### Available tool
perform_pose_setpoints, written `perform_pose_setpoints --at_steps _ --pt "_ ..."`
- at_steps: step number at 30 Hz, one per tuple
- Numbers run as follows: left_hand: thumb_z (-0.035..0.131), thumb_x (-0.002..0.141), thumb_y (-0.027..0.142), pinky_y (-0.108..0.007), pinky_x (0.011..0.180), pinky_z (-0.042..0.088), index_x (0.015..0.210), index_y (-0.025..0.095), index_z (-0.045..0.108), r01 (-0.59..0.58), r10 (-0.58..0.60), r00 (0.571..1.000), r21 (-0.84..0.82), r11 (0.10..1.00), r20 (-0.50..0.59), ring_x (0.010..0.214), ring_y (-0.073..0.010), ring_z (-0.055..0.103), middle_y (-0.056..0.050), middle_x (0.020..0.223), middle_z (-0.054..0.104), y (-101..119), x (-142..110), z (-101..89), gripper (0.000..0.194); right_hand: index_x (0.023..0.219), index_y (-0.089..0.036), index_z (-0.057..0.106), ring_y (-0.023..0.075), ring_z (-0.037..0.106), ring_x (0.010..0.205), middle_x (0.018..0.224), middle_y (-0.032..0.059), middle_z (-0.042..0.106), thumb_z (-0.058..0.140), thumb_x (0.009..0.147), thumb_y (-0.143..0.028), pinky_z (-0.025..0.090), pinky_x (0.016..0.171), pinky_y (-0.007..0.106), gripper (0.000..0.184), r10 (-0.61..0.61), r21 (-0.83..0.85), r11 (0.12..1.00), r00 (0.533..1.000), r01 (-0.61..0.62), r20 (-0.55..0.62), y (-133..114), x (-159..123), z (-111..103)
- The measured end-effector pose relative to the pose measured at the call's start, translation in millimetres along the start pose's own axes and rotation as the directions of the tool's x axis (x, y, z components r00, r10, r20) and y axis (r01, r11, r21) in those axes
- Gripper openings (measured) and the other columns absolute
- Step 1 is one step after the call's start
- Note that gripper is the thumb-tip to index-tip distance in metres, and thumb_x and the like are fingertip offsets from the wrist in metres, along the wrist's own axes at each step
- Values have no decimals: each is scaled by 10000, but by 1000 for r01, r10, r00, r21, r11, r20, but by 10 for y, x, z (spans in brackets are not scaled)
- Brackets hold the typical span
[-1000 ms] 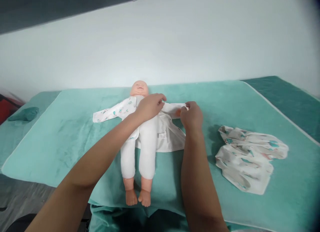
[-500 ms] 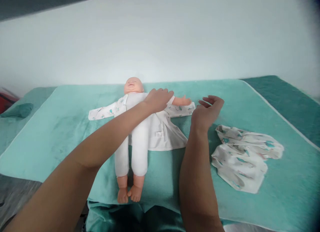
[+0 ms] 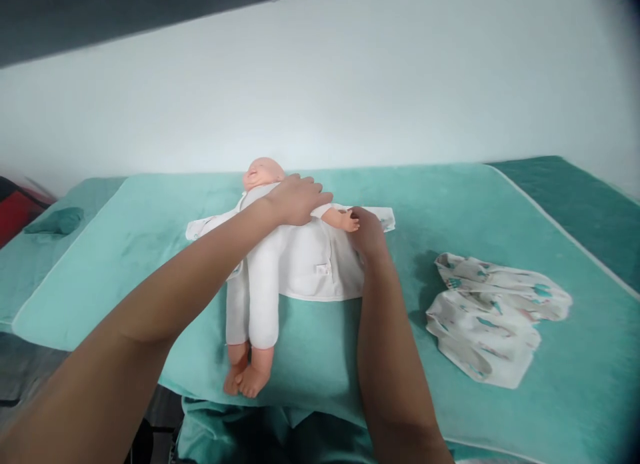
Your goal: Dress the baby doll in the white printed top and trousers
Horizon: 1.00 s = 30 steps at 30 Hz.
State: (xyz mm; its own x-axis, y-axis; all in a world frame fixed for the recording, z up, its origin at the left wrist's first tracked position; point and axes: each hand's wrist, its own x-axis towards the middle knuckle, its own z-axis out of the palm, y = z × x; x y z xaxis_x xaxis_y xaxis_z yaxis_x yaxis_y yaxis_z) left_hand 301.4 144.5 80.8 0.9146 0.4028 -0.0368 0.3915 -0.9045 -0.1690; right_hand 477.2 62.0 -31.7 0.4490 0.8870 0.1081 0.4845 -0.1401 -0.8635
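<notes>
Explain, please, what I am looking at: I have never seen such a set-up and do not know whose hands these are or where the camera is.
There is no machine: these are a person's two bare hands. The camera sits on that person's head, looking forward and down, so the arms enter from the bottom. A doll in white lies on a green mat, feet toward the camera. An open jacket is spread partly under it. The left hand rests on the doll's upper body. The right hand is at the doll's hand, with a sleeve end showing beyond it; whether it has a grip on anything, I cannot tell. To the right lies a printed garment.
</notes>
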Motion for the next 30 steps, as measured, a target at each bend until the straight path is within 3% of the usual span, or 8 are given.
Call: perform_pose_setpoints --at_steps 5,11,14,16,20,24,28,30 --pt "643 786 138 -434 899 357 1002 239 694 57 -69 990 96 994 122 991 -296 595 -94 951 714 -6 -5 27 244 768 -248 602 201 564 663 672 4 594 648 801 -605 479 594 337 361 158 465 875 987 -136 -10 -18 -18 -139" --pt "633 845 199 -480 952 373 1160 154 671 413 -412 910 129 901 -36 1061 -345 613 -184 1092 727 197 280 327 321 910 -256 636 270 686 813 828 45 694 687 804 -623 582 709 418 385 21 700 703 987 -126 156 -304 -210 -160" --pt "624 885 326 -500 992 384 1218 116 634 430 -433 898 -56 901 -82 1129 -356 598 -211 1206 682 238 389 397 393 1048 -270 648 278 706 888 941 49 732 714 791 -576 587 733 421 405 -47 717 685 974 -130 222 -420 -276 -147" --pt "654 859 380 -481 987 411 1183 149 650 340 -367 929 -294 893 -40 1126 -336 604 -171 1207 686 207 409 379 398 1149 -286 650 276 709 935 1022 48 741 762 753 -552 587 763 418 490 -90 712 692 965 -118 247 -441 -290 -130" --pt "590 819 218 -337 798 467 925 191 684 154 -270 961 -704 693 -56 883 -214 646 -52 972 734 -9 289 241 144 1212 -309 660 245 701 981 1107 28 740 826 728 -476 577 812 382 538 -199 731 676 934 -89 298 -439 -297 -62" --pt "529 737 85 -328 804 458 752 200 626 139 -393 893 -696 704 -219 850 -197 622 -28 846 700 -308 -11 134 152 1265 -312 652 205 706 956 1145 21 744 854 749 -374 569 818 340 557 -373 765 627 807 -144 457 -492 -350 35" --pt "494 724 45 -342 846 467 679 204 539 141 -460 843 -711 689 -278 916 -199 620 -42 910 685 -483 -370 160 171 1338 -273 636 193 724 840 1108 68 768 803 825 -450 575 748 333 567 -532 706 687 543 -171 649 -526 -417 77" --pt "516 771 79 -347 852 473 701 209 528 176 -540 789 -733 657 -295 942 -204 618 -45 918 672 -501 -546 209 148 1352 -249 631 213 732 848 1128 107 766 716 875 -570 576 722 343 581 -557 694 701 479 -167 678 -522 -434 77"
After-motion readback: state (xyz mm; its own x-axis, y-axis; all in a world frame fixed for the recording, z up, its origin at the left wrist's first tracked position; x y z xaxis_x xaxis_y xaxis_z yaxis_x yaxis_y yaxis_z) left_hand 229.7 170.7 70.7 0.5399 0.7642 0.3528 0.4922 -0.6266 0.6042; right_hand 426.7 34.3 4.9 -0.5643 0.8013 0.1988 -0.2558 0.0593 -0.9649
